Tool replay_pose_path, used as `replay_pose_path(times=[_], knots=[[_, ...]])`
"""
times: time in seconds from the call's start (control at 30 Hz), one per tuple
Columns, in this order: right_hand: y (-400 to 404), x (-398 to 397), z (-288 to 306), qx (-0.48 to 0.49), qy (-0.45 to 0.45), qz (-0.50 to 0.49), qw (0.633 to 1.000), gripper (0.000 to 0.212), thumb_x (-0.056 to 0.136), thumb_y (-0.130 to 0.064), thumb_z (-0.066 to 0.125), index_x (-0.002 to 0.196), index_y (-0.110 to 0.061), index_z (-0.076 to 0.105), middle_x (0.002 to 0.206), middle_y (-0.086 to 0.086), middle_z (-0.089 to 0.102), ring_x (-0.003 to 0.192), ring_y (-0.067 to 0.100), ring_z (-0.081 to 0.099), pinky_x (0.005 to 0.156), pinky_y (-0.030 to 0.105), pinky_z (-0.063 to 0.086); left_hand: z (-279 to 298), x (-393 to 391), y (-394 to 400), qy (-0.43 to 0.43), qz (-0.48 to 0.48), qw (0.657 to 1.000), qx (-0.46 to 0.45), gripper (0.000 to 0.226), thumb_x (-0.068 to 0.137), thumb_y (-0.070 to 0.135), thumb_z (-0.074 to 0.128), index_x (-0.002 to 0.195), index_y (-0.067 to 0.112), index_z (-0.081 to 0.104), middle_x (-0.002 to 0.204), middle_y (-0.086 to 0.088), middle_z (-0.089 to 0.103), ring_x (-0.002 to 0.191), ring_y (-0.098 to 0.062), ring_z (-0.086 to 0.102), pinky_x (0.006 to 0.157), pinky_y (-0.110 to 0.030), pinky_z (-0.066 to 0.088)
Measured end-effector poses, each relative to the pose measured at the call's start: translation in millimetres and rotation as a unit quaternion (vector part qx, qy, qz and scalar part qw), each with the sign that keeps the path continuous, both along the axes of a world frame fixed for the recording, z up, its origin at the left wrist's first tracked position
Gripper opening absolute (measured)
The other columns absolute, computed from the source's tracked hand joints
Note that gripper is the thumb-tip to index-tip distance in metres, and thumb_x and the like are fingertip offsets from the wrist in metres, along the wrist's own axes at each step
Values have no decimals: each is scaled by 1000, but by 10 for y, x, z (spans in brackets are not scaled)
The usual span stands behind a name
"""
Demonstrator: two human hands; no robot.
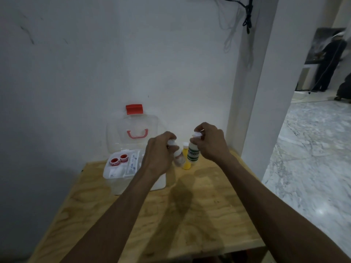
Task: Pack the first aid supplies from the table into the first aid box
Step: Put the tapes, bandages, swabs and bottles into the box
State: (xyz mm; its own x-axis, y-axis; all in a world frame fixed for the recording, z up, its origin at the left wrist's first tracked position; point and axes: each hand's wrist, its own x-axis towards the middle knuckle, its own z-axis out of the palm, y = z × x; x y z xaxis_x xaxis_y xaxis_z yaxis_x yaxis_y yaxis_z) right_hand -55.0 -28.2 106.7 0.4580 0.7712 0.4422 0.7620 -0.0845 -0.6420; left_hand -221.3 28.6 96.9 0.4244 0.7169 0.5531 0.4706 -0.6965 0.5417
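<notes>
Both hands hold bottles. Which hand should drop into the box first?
Left, probably. The left hand with its small bottle sits right beside the open first aid box. The right hand holds the green-labelled bottle farther from it, beyond the yellow bottle.

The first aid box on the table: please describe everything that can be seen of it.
The first aid box looks like clear, frosted plastic. Its lid stands open against the wall, with a red handle and a red latch on top. A divided tray in the box holds two red tape rolls, white pads and a flat packet. The box sits at the back left of the wooden table. The left hand, holding a small bottle, hides its right edge.
</notes>
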Motion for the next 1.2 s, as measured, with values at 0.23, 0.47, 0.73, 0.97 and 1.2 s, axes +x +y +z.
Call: replay_pose_path(times=[0.23, 0.47, 0.73, 0.97, 1.2], knots=[[334, -473, 236, 58, 26, 61, 996, 26, 84, -21, 72, 106, -11, 61, 106, 8, 68, 97, 27, 63, 88, 43, 53, 403, -539, 475, -11, 74, 997, 18, 23, 84, 12, 69, 107, 12, 67, 107, -10, 71, 88, -21, 67, 84, -32, 55], [709, -725, -20, 38, 46, 100, 993, 26, 86, -19, 71, 108, -10, 62, 106, 9, 68, 95, 25, 63, 83, 40, 55, 146, -500, 839, 57, 66, 996, -14, 21, 87, 7, 65, 108, 8, 66, 108, -12, 71, 87, -18, 65, 76, -24, 48], [863, -710, -385, -39, 19, 124, 991, 24, 83, -18, 72, 103, -8, 62, 104, 12, 68, 93, 31, 62, 75, 35, 49, -200, -466, 943, 150, 52, 985, -63, 29, 87, 11, 67, 116, 7, 66, 112, -12, 70, 100, -24, 65, 79, -23, 44], [831, -749, -519, -132, -52, 145, 979, 32, 83, -19, 75, 109, -7, 62, 113, 15, 64, 103, 33, 57, 83, 41, 48, -316, -537, 921, 209, 30, 973, -96, 32, 85, 17, 71, 115, 10, 67, 114, -11, 68, 100, -25, 63, 87, -34, 52], [828, -789, -543, -162, -76, 149, 972, 33, 86, -17, 72, 115, -8, 61, 119, 13, 61, 110, 29, 52, 83, 34, 43, -380, -572, 895, 233, 25, 967, -103, 29, 91, 22, 63, 119, 16, 65, 122, -8, 65, 108, -25, 59, 91, -34, 48]])
